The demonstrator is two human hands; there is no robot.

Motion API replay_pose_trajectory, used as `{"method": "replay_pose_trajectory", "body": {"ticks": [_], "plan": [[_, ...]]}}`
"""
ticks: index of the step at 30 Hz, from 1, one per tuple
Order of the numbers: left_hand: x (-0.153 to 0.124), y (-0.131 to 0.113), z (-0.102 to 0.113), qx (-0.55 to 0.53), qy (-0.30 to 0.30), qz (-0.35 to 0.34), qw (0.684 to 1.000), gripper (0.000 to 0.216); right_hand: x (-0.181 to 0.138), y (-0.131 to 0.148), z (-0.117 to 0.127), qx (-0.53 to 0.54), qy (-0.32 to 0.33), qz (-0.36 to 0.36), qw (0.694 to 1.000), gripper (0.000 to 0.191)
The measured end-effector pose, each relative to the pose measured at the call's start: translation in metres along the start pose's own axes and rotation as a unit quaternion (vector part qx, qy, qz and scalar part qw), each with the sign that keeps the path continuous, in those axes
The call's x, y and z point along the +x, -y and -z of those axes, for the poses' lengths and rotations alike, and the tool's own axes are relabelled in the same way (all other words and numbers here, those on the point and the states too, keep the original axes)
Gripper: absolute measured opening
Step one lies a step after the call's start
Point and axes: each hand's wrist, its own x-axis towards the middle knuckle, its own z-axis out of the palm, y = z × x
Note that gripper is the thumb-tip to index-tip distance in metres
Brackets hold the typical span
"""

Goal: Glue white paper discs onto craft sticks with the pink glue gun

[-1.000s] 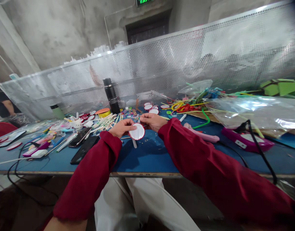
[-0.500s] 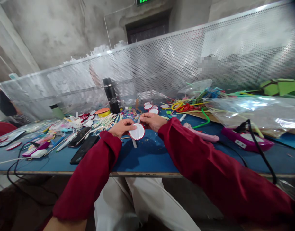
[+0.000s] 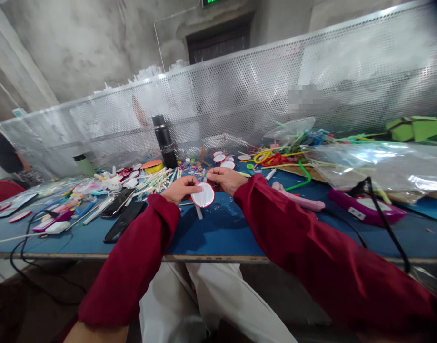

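Observation:
Above the blue table (image 3: 218, 243), my left hand (image 3: 179, 190) pinches the left edge of a round white disc with a red rim (image 3: 204, 196). At the disc's upper edge, my right hand (image 3: 226, 179) has its thumb and fingers pressed together. Whatever lies between those fingertips is too small to make out. A short whitish stick (image 3: 199, 213) shows just below the disc; I cannot tell whether it is joined to it. Similar white discs (image 3: 227, 165) lie behind my right hand.
A black thermos (image 3: 164, 143) stands at the mesh divider (image 3: 233, 95). On the left are sticks (image 3: 157, 183), a dark phone (image 3: 124, 223) and craft pieces. To the right lie a pink glue gun (image 3: 300, 200), a purple device with a cable (image 3: 368, 209), pipe cleaners (image 3: 272, 158) and plastic bags (image 3: 364, 164).

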Motion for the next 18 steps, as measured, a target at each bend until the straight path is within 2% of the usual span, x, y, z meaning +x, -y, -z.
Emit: {"method": "replay_pose_trajectory", "body": {"ticks": [18], "plan": [[0.0000, -0.0007, -0.0007, -0.003, 0.000, 0.002, 1.000, 0.046, -0.0013, 0.0000, -0.0014, -0.001, 0.006, 0.003, 1.000, 0.027]]}}
